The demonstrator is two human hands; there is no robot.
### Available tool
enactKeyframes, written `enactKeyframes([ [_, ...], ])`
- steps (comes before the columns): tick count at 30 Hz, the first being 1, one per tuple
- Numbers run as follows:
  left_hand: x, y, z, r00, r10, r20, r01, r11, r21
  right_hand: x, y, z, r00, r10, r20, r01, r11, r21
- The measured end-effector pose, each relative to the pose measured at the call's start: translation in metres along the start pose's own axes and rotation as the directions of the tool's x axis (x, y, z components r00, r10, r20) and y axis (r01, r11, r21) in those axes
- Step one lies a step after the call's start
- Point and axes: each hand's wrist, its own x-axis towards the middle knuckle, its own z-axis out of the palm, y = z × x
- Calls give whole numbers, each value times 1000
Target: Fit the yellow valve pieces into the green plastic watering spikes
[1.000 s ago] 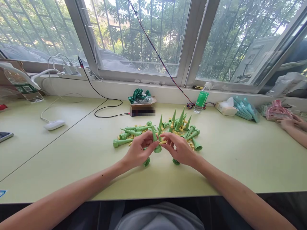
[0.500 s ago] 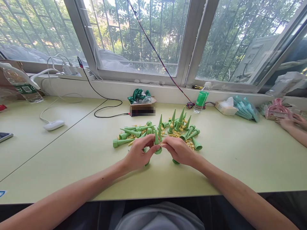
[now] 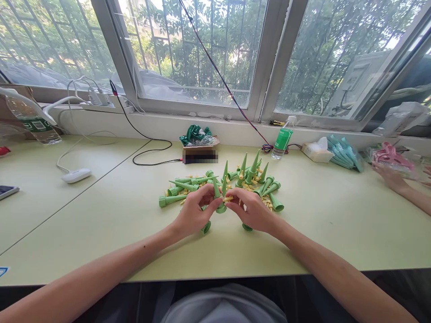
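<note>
My left hand (image 3: 194,210) is closed round a green plant-watering spike (image 3: 221,209), its pointed end up and leaning slightly left. Between the thumb and fingers of my right hand (image 3: 253,210) is a small yellow plastic valve (image 3: 228,198). One end of it meets the side of the spike; I cannot tell whether it is inserted. Behind my hands several more green spikes lie or stand among loose yellow valves, such as the upright spike (image 3: 253,169) and the lying spike (image 3: 171,200). Near my wrists sit a green cap (image 3: 206,227) and another green cap (image 3: 247,228), both partly covered.
A water bottle (image 3: 282,140), a tissue box (image 3: 317,152) and blue-green packets (image 3: 345,153) line the back. A small carton (image 3: 201,148) stands at the middle back. Left are a white device (image 3: 76,175) and a phone (image 3: 8,192). Another person's hand (image 3: 392,177) touches a pink item (image 3: 392,157).
The spike in my left hand has tipped and shifted slightly left. More of the yellow valve shows between my right fingers. The other person's hand at the right has moved left.
</note>
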Motion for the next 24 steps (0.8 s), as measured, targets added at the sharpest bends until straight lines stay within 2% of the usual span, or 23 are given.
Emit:
enactKeyframes([
  [5,3,4,-2,990,-136,26,138,963,-230,0,1,0,1000,-28,-9,28,999,19],
  [11,4,5,-3,985,-163,54,172,938,-301,1,0,-1,997,-68,-28,69,997,18],
  [19,3,5,-2,993,-107,54,117,965,-234,1,3,0,996,-82,-33,82,997,-11],
  [24,0,-1,-2,999,-16,46,17,999,-28,1,2,-2,997,-69,19,68,998,5],
])
